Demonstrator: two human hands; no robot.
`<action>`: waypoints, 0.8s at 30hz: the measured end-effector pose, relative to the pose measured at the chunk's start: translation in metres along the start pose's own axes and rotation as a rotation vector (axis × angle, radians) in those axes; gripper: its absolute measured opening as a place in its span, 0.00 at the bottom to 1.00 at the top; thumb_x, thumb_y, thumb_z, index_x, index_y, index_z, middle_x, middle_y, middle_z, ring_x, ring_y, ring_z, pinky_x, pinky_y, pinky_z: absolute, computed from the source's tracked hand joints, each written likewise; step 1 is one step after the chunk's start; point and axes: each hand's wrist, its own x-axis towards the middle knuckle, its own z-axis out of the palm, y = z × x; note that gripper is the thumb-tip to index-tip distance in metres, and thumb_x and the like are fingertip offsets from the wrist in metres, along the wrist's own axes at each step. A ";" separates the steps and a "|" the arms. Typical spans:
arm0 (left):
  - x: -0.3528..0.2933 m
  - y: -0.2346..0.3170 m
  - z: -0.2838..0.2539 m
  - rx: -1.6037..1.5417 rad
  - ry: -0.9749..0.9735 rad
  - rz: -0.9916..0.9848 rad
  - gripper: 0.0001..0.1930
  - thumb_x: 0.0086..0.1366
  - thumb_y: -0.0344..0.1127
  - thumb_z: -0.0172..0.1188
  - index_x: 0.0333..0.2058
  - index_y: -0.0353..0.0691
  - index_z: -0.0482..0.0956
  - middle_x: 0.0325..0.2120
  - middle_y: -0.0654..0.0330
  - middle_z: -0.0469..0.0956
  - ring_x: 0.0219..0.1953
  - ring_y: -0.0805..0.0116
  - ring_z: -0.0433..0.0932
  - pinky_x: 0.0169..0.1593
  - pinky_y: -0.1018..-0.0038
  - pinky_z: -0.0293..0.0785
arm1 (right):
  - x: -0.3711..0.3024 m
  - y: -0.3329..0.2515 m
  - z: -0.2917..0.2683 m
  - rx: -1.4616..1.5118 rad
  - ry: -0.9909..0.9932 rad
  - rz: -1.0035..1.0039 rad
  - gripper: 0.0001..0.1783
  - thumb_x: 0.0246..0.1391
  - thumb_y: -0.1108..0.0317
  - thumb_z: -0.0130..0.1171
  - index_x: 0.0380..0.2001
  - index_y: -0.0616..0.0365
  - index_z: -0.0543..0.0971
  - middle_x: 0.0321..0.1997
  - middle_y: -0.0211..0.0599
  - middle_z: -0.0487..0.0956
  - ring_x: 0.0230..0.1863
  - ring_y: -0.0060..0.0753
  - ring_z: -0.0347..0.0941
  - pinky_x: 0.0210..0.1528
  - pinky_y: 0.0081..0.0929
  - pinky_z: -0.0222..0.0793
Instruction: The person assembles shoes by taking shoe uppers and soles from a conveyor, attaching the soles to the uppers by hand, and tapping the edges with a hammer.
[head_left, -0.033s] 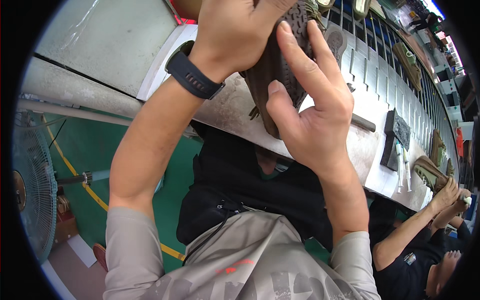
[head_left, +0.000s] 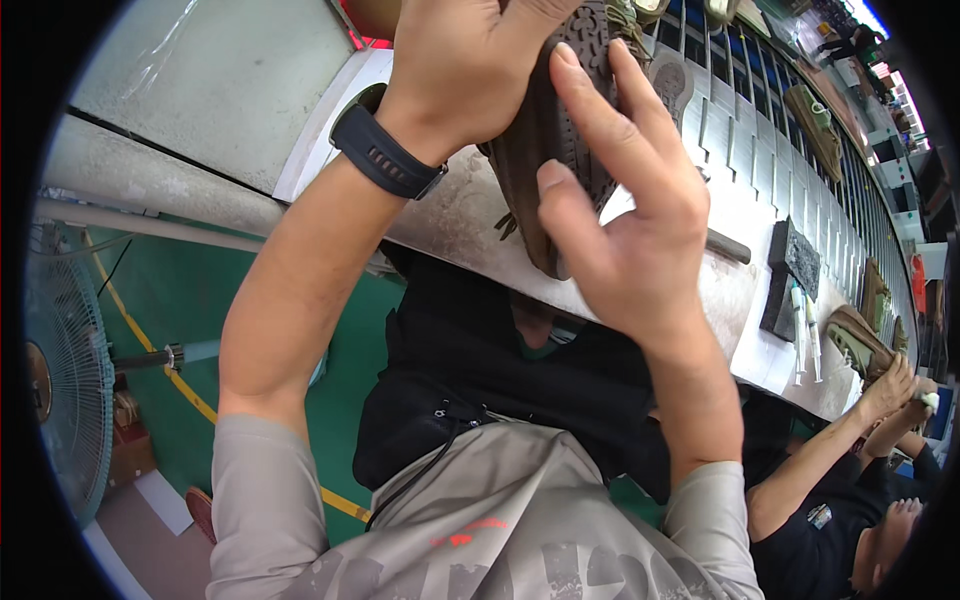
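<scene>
A dark brown shoe (head_left: 530,185) is tilted on its side at the bench's edge, its lugged sole toward my right hand. At the top edge of the view my left hand (head_left: 450,75), with a dark watch strap on the wrist, is closed on the far part of the shoe; its fingertips are partly hidden. My right hand (head_left: 640,220) is spread over the sole, fingers and thumb apart. Its two foremost fingertips lie at the tread, though contact is hard to tell. The thumb is slightly blurred beside the shoe's lower end.
A conveyor of metal rollers (head_left: 765,120) carrying other shoes runs behind the bench (head_left: 450,225). To the right lie a dark block (head_left: 790,270), two syringes (head_left: 805,330) and a rod (head_left: 728,247). A co-worker's arm (head_left: 830,440) works there. A fan (head_left: 70,370) stands left.
My right hand has shifted slightly; its thumb and fingers have lifted a little from the sole. The left hand and the shoe have turned only slightly.
</scene>
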 end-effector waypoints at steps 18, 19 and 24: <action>0.010 -0.006 0.011 -0.057 0.031 0.140 0.27 0.82 0.50 0.51 0.36 0.28 0.82 0.27 0.47 0.81 0.32 0.57 0.79 0.40 0.65 0.75 | 0.055 0.043 -0.032 0.057 -0.415 0.323 0.33 0.64 0.49 0.71 0.55 0.72 0.84 0.41 0.43 0.88 0.44 0.27 0.84 0.50 0.27 0.81; 0.010 -0.007 0.010 -0.057 0.024 0.132 0.28 0.82 0.51 0.51 0.36 0.27 0.82 0.27 0.47 0.81 0.32 0.57 0.80 0.40 0.65 0.75 | 0.055 0.043 -0.031 0.058 -0.415 0.325 0.33 0.64 0.49 0.71 0.55 0.72 0.84 0.41 0.43 0.88 0.44 0.27 0.84 0.50 0.27 0.81; 0.012 -0.013 0.008 -0.027 0.067 0.127 0.28 0.82 0.52 0.52 0.36 0.27 0.82 0.28 0.47 0.82 0.32 0.58 0.80 0.40 0.66 0.75 | 0.053 0.033 -0.020 -0.016 -0.333 0.287 0.31 0.65 0.48 0.70 0.52 0.71 0.84 0.36 0.38 0.87 0.37 0.20 0.80 0.42 0.22 0.77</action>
